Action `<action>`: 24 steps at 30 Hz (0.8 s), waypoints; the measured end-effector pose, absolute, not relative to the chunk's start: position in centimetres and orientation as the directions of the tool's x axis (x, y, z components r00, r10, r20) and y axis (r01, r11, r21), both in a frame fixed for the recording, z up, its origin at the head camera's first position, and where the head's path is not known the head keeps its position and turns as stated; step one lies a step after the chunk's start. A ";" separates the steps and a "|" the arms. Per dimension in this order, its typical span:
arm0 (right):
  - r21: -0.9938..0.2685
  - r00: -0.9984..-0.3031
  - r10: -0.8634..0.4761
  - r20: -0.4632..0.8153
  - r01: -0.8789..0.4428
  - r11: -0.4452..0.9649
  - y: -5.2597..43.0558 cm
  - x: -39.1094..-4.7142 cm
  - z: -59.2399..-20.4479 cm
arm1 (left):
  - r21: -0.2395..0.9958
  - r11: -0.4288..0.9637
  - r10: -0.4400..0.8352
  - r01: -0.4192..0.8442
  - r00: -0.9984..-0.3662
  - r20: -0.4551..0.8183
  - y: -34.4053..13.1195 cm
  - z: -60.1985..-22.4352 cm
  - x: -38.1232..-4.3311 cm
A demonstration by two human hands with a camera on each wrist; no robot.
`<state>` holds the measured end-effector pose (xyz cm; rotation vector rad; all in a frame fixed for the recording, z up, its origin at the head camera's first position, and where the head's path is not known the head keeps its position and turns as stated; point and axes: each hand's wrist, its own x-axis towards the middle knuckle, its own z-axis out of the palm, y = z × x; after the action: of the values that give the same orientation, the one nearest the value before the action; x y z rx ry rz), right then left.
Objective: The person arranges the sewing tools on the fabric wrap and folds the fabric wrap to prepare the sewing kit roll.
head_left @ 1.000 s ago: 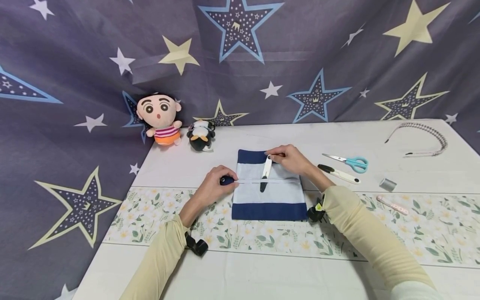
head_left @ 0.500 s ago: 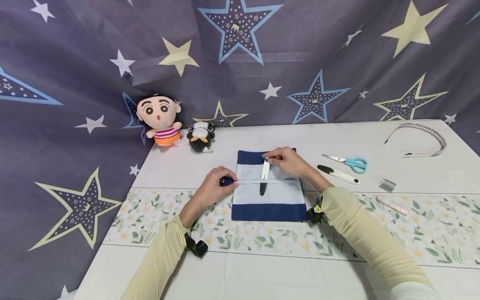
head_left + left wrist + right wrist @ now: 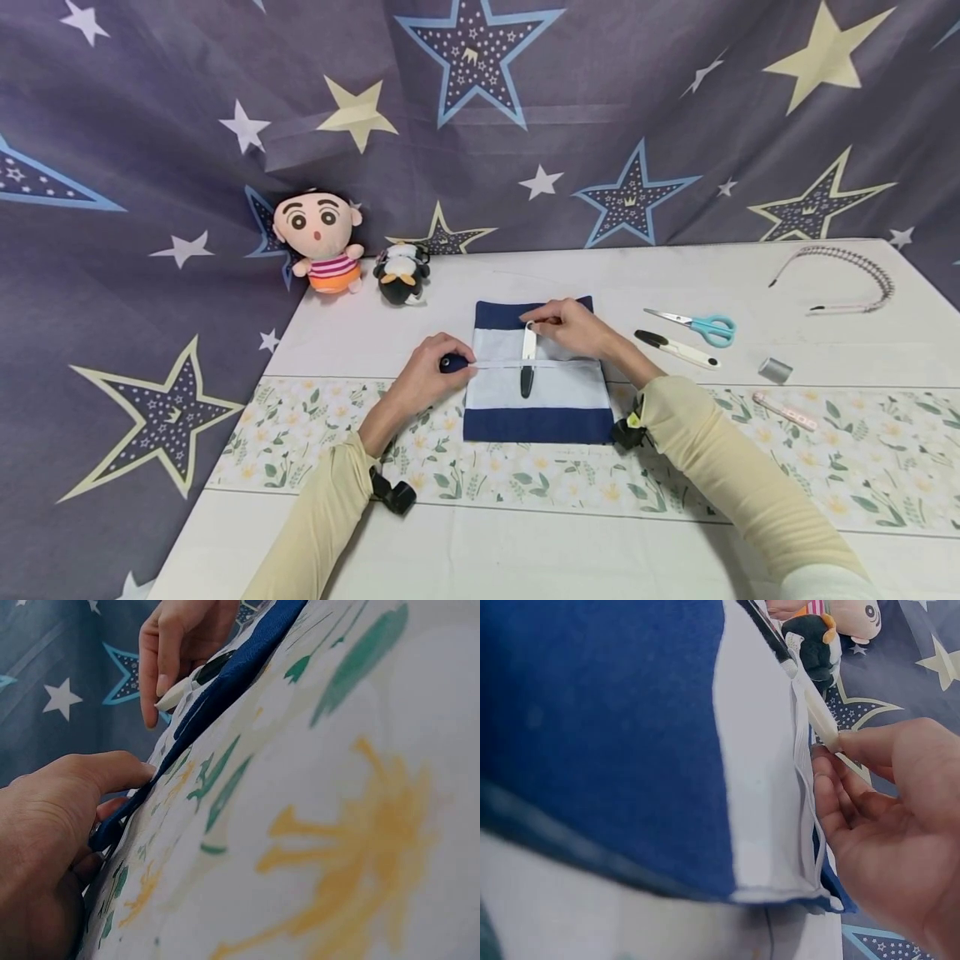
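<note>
A navy-and-white cloth organizer lies flat, with a narrow white band across its middle. My left hand pinches the navy tab at the organizer's left edge, level with the band. In the right wrist view, my right hand pinches the white end of a slim white-and-black tool between thumb and fingers. From the head view, the tool's black tapered end points toward the wearer and reaches past the band; its exact kind is unclear. The left wrist view shows my left thumb on the navy edge.
Right of the organizer lie blue-handled scissors, a similar white-and-black tool, a grey spool, a pink strip and a headband. A plush doll and plush penguin sit at back left.
My right hand has moved slightly toward the wearer and left, sliding the tool further down past the band and turning it nearly straight. My left hand stays at the navy tab.
</note>
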<state>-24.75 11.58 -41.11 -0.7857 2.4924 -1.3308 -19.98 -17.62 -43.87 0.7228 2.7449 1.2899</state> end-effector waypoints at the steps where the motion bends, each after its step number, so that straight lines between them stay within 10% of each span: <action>1: -0.817 -0.832 -0.550 0.068 -0.363 0.448 11.6 -24.7 -41.1 | 0.735 0.549 0.418 0.398 -0.892 0.171 -17.6 -43.9 -20.0; 24: -0.797 -0.789 -0.608 0.084 -0.420 0.435 11.8 -24.1 -41.3 | 0.756 0.537 0.405 0.373 -0.901 0.157 -17.6 -44.0 -20.1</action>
<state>-24.10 11.78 -41.34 -0.9001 2.4710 -1.2785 -20.11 -17.57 -44.02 0.6895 2.7214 1.3248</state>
